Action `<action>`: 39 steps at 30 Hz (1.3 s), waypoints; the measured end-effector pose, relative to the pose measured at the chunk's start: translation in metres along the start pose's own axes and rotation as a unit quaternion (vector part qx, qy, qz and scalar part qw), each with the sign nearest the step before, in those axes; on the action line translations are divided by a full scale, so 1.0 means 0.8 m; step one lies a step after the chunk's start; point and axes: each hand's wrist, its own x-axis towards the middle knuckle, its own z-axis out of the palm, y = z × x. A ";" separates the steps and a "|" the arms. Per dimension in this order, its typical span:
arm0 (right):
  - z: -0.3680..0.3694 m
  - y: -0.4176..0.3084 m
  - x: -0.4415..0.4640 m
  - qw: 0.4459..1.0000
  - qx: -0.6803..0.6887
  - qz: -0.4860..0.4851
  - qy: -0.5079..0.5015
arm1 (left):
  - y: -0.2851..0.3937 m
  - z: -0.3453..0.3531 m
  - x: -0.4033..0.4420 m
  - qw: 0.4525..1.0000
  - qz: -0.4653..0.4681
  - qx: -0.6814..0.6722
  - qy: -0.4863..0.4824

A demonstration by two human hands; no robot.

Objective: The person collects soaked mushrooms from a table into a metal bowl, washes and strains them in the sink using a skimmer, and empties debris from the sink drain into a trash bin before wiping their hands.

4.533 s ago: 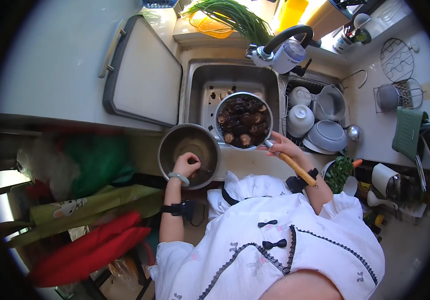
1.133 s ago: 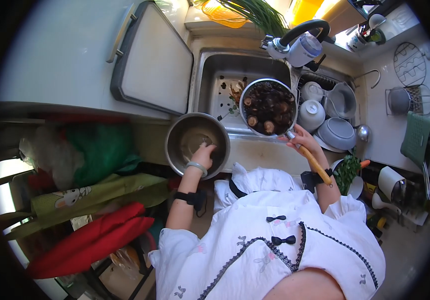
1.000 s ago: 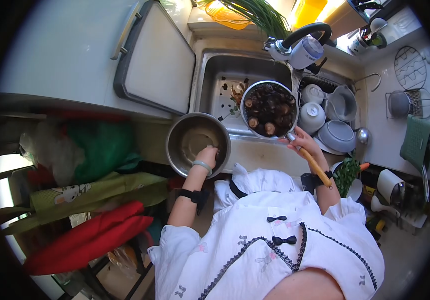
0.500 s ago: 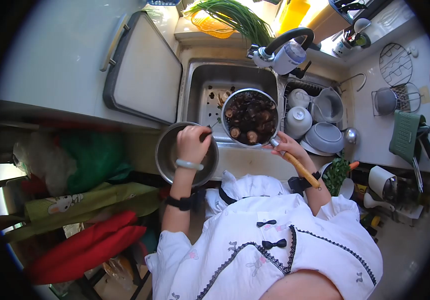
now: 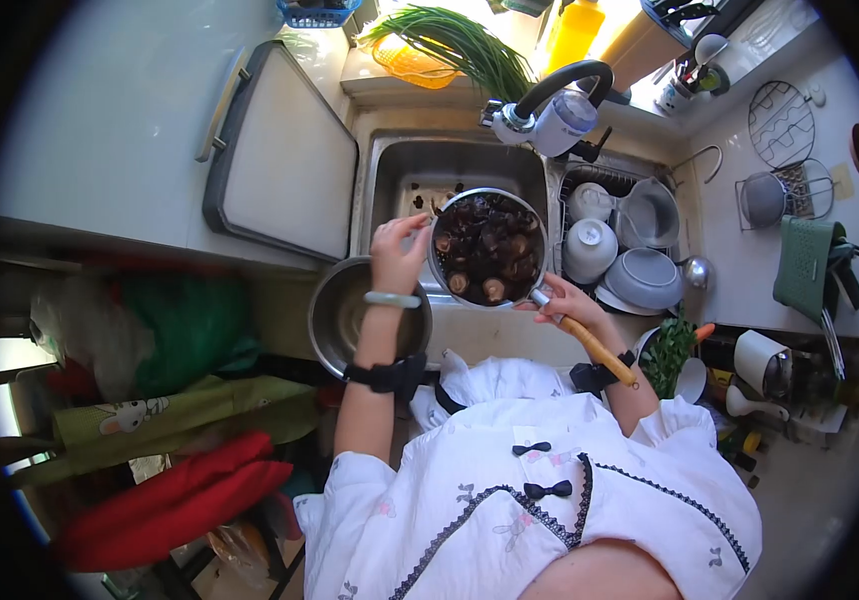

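Note:
Dark mushrooms (image 5: 490, 240) fill a round metal strainer or pan, whose wooden handle (image 5: 600, 352) slopes down to the right. My right hand (image 5: 564, 303) is closed round the metal neck of that handle, holding the pan over the front right of the sink (image 5: 420, 150). Above the far edge of a steel bowl (image 5: 338, 318) is my left hand (image 5: 402, 253), its fingers reaching toward the sink beside the pan's left rim. What its fingertips hold, if anything, is too small to tell. Dark bits lie on the sink bottom.
A faucet (image 5: 540, 120) arches over the sink's back right. Right of the sink, a dish rack (image 5: 562, 185) holds bowls. A cutting board (image 5: 285, 150) leans at the left. Green stalks (image 5: 460, 45) lie behind the sink; leafy greens (image 5: 668, 355) are at the lower right.
My left hand has come up out of the steel bowl and moved forward to the sink's front edge. My right hand still holds the pan, and the camera view has shifted.

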 end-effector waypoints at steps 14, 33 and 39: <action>-0.032 -0.021 -0.026 0.997 -0.004 -0.037 0.065 | -0.177 -0.181 -0.242 0.895 -0.442 -0.065 0.009; -0.051 -0.027 -0.060 0.988 0.020 -0.111 0.107 | -0.075 -0.047 -0.076 0.952 -0.275 -0.113 0.068; -0.060 -0.030 -0.057 0.986 0.053 -0.119 0.100 | -0.019 -0.004 -0.011 0.990 -0.113 0.076 -0.028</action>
